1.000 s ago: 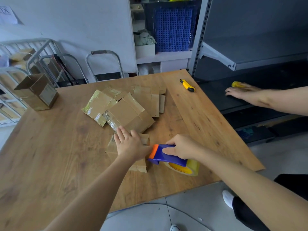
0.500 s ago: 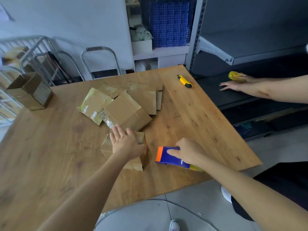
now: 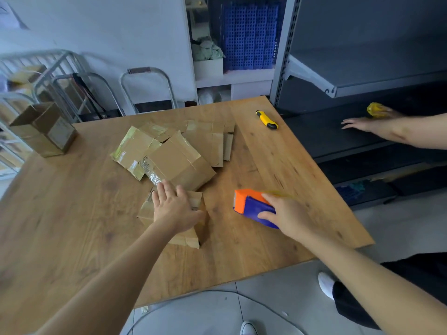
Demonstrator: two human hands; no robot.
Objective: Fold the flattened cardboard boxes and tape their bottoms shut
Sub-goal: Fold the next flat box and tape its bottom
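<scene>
A small folded cardboard box [image 3: 191, 234] lies on the wooden table [image 3: 72, 213] in front of me. My left hand [image 3: 173, 207] rests flat on top of it with straight fingers. My right hand [image 3: 287, 215] grips a blue and orange tape dispenser [image 3: 251, 206] just right of the box, apart from it. Behind the box lies a heap of flattened cardboard boxes [image 3: 174, 153] with old tape on them.
An assembled open box [image 3: 46, 129] stands at the table's far left. A yellow utility knife [image 3: 266, 119] lies at the far right corner. Another person's hand [image 3: 367, 123] rests on a dark shelf [image 3: 326, 134] to the right, beside a yellow thing [image 3: 375, 109].
My right hand has drawn the tape dispenser away to the right of the box. My left hand stayed on the box. The other person's hand shifted along the shelf.
</scene>
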